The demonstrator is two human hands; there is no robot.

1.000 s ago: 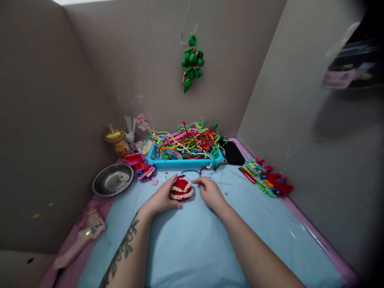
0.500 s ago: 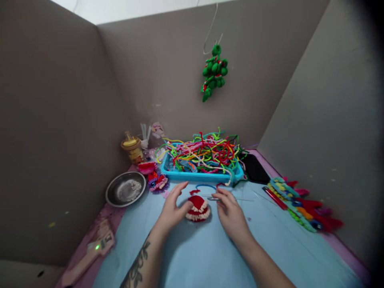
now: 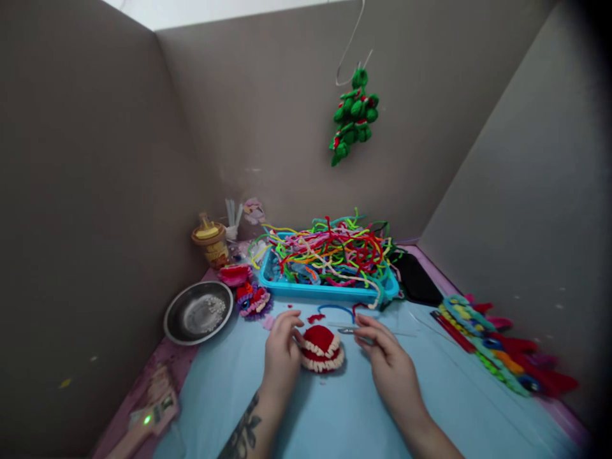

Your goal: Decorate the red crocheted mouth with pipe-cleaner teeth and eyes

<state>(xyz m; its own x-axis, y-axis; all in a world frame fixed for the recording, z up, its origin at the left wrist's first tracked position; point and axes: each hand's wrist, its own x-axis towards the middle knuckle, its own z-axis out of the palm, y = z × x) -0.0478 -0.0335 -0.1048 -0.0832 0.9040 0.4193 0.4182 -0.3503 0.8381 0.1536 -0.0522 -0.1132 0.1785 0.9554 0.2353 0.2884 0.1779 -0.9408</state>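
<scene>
We see a bare left hand (image 3: 283, 350) and a bare right hand (image 3: 391, 366), each narrowing to a bare wrist. On the left forearm (image 3: 270, 411), toward the near edge, we make out a dark grey tattoo (image 3: 248, 428) of pointed leaves, finer lines blurred.

Gray walls (image 3: 272, 115) fill the left, top middle and right. The table (image 3: 335, 417) at the bottom is blue and pink.

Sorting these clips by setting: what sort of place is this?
Probably a small craft corner: a blue tray heaped with colourful fuzzy strands, a red-and-cream fuzzy piece on the blue-covered table, and a hanging green ornament.
</scene>
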